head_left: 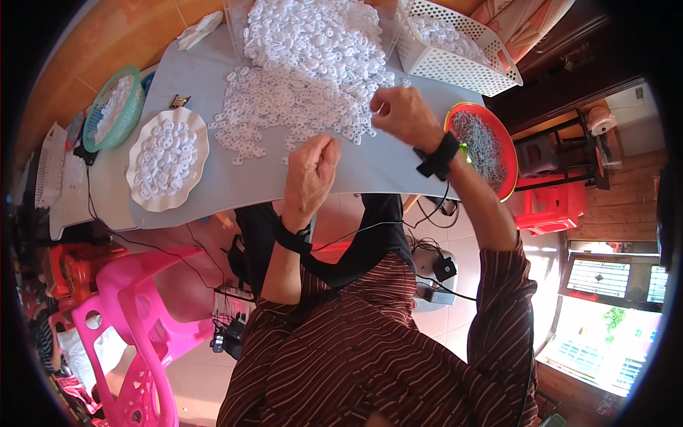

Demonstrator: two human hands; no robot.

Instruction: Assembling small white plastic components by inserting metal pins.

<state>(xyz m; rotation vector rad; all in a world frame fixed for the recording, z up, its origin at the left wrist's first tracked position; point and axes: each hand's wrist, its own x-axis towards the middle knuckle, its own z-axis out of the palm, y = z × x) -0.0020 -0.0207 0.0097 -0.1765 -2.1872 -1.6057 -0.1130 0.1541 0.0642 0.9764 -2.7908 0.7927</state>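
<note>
My left hand (311,174) is closed near the front edge of the grey table (245,186), fingers pressed together. Anything in its grip is hidden. My right hand (407,116) is raised to the right of it, thumb and fingers curled together. What they pinch, if anything, is too small to make out. Just beyond both hands spreads a loose layer of small flat white plastic pieces (267,107) with holes. A taller heap of the same white pieces (313,39) lies behind it. The two hands are apart.
On the left stands a scalloped white plate (133,171) of white pieces, beside a green basket (133,133). A red bowl (511,142) of small metal parts sits right of my right forearm. A white perforated basket (455,71) is behind it. Pink chair (135,299), lower left; cables hang below the table.
</note>
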